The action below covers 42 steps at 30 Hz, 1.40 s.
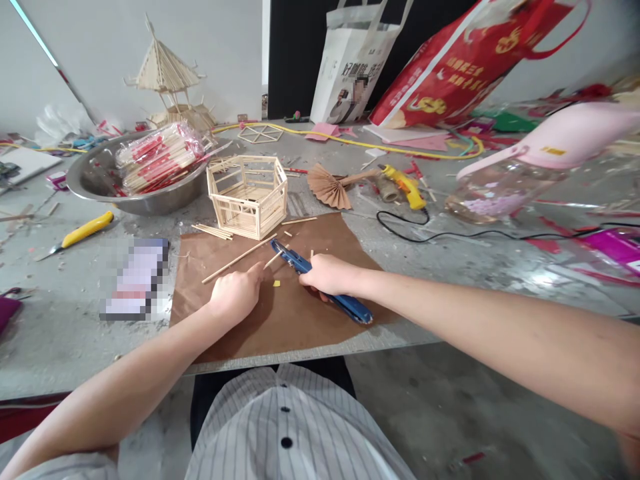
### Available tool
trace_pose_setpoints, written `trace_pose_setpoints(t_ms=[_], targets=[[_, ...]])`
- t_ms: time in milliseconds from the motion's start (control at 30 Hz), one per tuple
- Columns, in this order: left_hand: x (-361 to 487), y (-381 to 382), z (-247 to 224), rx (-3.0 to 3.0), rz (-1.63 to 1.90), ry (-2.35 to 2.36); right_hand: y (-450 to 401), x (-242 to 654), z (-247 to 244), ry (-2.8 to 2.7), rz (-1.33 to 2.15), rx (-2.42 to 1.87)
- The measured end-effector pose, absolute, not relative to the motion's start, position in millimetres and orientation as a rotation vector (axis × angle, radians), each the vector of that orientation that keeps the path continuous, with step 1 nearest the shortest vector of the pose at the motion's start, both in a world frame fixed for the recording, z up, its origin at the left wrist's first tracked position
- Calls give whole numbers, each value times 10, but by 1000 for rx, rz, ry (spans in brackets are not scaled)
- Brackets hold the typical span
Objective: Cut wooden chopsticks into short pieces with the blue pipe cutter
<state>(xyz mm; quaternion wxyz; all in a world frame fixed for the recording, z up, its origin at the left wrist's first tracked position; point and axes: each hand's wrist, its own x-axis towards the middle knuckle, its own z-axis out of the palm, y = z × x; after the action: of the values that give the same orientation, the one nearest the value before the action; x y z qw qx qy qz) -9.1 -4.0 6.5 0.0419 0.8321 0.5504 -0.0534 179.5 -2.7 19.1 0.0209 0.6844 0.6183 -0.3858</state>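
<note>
My right hand (327, 275) is closed round a blue cutting tool (353, 307), whose tip points up and left over a brown sheet (305, 327). Between the fingertips of my left hand (237, 290) is one end of a short wooden stick (273, 259); its other end reaches the tool's tip. A longer stick (235, 261) lies just beyond my left hand. Farther back stands an open frame of wooden sticks (249, 199), with several loose sticks (214, 231) at its left. A small yellow piece (277, 284) lies on the sheet between my hands.
At left are a metal bowl (150, 202) with wrapped sticks, a yellow knife (87, 229) and a phone (137, 277). A stick pagoda (167, 73) stands behind. Rightward are a folded paper fan (330, 187), a yellow glue gun (407, 187) with black cord, and a pink-lidded bottle (500, 183).
</note>
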Motion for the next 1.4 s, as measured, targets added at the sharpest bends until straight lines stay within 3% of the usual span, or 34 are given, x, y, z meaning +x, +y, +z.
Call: trace_pose_setpoints(t_ms=[533,767,867,1067,1400], targets=[[-113,-20,24,2604,-88,1685,-62,1807,132,2011,-1140,2169],[-116,-18,28,2523,8,1723,-77,1890,222,1688,-1916,2185],[-125,-16,29,2519,51,1681,-93,1904,277,1603,-2017,2160],[-122,5,9,2556,145,1578,-123,1829,304,1687,-1880,2181],[-99,35,-14,2571,250,1531,-142,1773,277,2000,-1274,2049]])
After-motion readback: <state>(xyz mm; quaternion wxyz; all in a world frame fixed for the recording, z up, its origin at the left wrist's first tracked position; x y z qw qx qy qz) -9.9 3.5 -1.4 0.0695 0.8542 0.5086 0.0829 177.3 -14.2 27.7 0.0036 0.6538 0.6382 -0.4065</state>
